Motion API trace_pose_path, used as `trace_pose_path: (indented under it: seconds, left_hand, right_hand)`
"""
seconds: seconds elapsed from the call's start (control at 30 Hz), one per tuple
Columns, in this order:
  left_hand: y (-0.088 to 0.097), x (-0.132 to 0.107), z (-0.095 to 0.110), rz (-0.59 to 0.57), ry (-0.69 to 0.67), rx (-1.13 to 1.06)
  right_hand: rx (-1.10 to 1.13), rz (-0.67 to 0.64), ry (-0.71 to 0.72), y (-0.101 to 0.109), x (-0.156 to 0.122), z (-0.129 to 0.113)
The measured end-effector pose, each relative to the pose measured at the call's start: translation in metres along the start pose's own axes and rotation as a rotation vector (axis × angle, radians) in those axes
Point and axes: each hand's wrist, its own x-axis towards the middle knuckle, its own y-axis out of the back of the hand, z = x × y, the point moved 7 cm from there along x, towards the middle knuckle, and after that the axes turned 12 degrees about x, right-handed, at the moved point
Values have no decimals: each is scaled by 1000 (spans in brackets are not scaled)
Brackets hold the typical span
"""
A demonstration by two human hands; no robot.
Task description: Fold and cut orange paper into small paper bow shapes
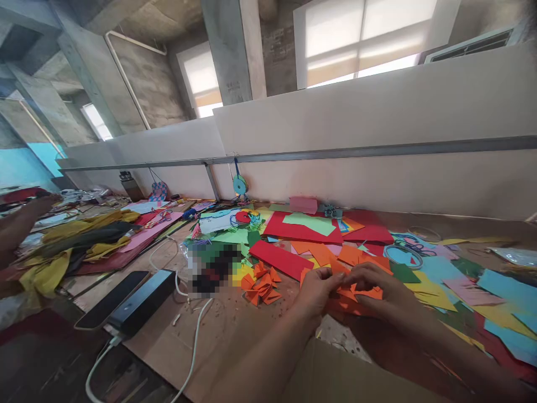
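My left hand [316, 291] has its thumb and fingers pinched on a piece of orange paper [350, 294]. From the other side my right hand [380, 282] grips the same paper with bent fingers, and the two hands nearly meet. Folds show in the orange paper, though the fingers hide part of it. To the left of my hands lies a cluster of folded orange paper pieces [260, 284] with pointed tips. Behind them a red paper strip [281, 260] lies flat, with flat orange paper [321, 253] beside it.
A black power bank [142, 302] with a white cable [195, 341] and a phone [111, 299] lie left. Coloured paper sheets [428, 288] and a coil of cord [403, 256] are at right. Another person's arm [25, 224] reaches in at far left, near yellow cloth [90, 224].
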Motion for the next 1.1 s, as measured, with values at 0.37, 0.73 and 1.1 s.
trace_pose_path:
  seconds: [0.37, 0.73, 1.1]
  left_hand:
    - [-10, -5, 21, -221, -62, 64]
    - [-14, -8, 21, -207, -79, 99]
    - [-21, -6, 17, -206, -167, 182]
  right_hand:
    - [-121, 49, 103, 17, 4, 5]
    - [-12, 153, -2, 11, 0, 5]
    - [11, 270, -68, 19, -1, 16]
